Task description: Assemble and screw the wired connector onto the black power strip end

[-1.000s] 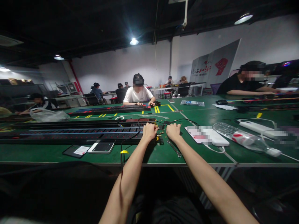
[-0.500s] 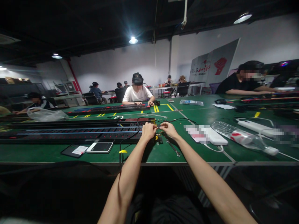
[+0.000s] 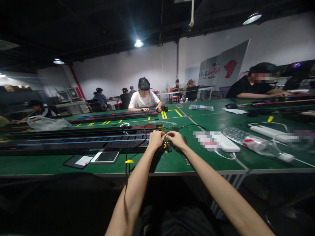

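Left hand (image 3: 156, 139): fingertips together with the right's, holding something too small to tell.
Right hand (image 3: 175, 139): same pinch, above a small yellow-and-black part (image 3: 167, 147).
Beside: black power strip (image 3: 73, 143), metal wrench (image 3: 186, 160).

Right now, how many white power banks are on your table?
2 white power banks: one left of the clear plastic bottle, and one behind it. Others may be hidden.

- left hand (image 3: 156, 139): black power strip (image 3: 81, 141) blocks its left, black cable (image 3: 137, 146) looped between
- right hand (image 3: 176, 138): green bench top (image 3: 204, 160) stretches to the white power bank (image 3: 227, 146) (label blurred)
- spanner (image 3: 186, 160) lies just below the right wrist
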`<action>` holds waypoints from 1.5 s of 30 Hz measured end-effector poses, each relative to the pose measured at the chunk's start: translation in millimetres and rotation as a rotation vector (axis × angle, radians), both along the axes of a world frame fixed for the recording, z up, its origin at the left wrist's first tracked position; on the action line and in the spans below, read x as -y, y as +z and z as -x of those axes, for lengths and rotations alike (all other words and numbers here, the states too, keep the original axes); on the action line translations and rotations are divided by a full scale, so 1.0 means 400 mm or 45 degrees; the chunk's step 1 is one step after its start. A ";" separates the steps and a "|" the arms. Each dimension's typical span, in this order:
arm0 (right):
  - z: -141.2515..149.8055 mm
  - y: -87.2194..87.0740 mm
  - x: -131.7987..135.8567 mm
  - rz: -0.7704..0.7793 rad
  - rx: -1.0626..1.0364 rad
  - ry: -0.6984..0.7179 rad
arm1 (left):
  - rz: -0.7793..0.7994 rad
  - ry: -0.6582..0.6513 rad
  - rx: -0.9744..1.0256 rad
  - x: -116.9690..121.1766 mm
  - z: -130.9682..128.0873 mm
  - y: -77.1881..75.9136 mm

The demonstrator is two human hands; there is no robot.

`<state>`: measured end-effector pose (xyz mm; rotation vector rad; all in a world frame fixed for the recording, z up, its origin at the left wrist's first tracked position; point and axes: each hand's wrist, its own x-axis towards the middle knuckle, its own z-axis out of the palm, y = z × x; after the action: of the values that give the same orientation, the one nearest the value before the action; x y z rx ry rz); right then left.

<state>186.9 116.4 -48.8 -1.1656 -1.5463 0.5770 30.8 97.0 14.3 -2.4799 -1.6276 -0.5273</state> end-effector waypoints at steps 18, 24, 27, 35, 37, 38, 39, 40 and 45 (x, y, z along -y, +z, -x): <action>0.001 -0.012 -0.009 -0.058 0.039 0.018 | 0.035 -0.032 0.012 0.007 0.002 0.007; 0.006 -0.028 -0.022 -0.078 -0.098 0.004 | 0.039 -0.038 0.016 0.006 0.002 0.007; 0.008 -0.023 -0.013 -0.103 -0.078 -0.002 | 0.045 -0.038 0.015 0.011 0.003 0.009; 0.016 0.001 0.018 -0.182 0.044 -0.029 | 0.031 -0.051 0.018 0.019 0.005 0.010; 0.019 0.000 0.012 -0.119 -0.061 0.003 | 0.037 -0.049 0.015 0.017 0.005 0.009; 0.021 -0.002 0.007 -0.074 -0.126 0.025 | 0.044 -0.046 0.014 0.016 0.005 0.009; 0.022 -0.003 0.003 -0.027 -0.185 0.047 | 0.052 -0.042 0.013 0.015 0.005 0.008; 0.022 -0.005 -0.001 0.016 -0.231 0.068 | 0.061 -0.040 0.012 0.014 0.005 0.008; 0.021 -0.008 -0.004 0.121 -0.312 0.101 | 0.068 -0.040 0.004 0.011 0.003 0.006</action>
<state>178.4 118.0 -52.0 -1.0640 -1.3712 0.8232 29.5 92.4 16.6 -2.5478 -1.6279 -0.4984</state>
